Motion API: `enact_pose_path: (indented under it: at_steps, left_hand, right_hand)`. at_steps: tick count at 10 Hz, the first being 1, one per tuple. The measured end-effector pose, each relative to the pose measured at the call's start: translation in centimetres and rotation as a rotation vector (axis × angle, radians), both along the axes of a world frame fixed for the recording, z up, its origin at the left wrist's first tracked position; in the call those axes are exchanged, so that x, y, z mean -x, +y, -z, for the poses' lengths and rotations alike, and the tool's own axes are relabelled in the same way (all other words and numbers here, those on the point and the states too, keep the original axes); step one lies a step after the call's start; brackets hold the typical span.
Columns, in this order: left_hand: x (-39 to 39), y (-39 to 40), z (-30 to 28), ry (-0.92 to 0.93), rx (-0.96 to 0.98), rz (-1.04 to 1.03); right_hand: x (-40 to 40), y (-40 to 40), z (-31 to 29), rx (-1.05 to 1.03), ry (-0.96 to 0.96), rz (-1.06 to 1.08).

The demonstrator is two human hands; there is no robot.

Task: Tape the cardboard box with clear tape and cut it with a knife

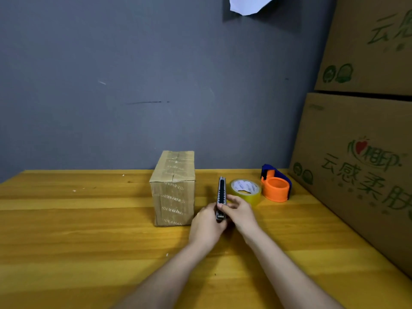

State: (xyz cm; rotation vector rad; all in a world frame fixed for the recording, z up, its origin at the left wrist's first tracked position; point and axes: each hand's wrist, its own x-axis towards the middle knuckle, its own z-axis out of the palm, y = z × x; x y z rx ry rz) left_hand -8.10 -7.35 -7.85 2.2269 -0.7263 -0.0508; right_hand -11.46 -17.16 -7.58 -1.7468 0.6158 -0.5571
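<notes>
A small cardboard box (172,188) stands on the wooden table (89,219), its top and front covered with printed clear tape. Just right of it I hold a grey utility knife (221,192) upright with both hands. My left hand (206,226) grips its lower end. My right hand (239,211) holds the handle from the right side, fingers across it. No blade shows at the knife's tip. A roll of clear tape (245,190) lies flat behind my right hand.
An orange and blue tape dispenser (276,184) sits right of the roll. Two large printed cardboard cartons (361,152) are stacked along the table's right edge. A grey wall (133,85) rises directly behind the table.
</notes>
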Motion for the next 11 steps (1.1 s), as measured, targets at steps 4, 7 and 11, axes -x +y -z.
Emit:
enact_pose_path:
  at_steps: [4, 7, 11]
  left_hand:
    - [-1.7, -2.6, -1.0, 0.016, -0.418, -0.128]
    - [-2.2, -2.8, -1.0, 0.042, -0.470, -0.093]
    - [-1.0, -0.6, -3.1, 0.135, -0.423, 0.091]
  right_hand:
    - [-3.8, -1.5, 1.1, 0.469, 0.446, -0.030]
    - [-4.8, -2.1, 1.5, 0.492, 0.508, -0.005]
    - [-0.5, -1.1, -1.2, 0.448, 0.507, -0.089]
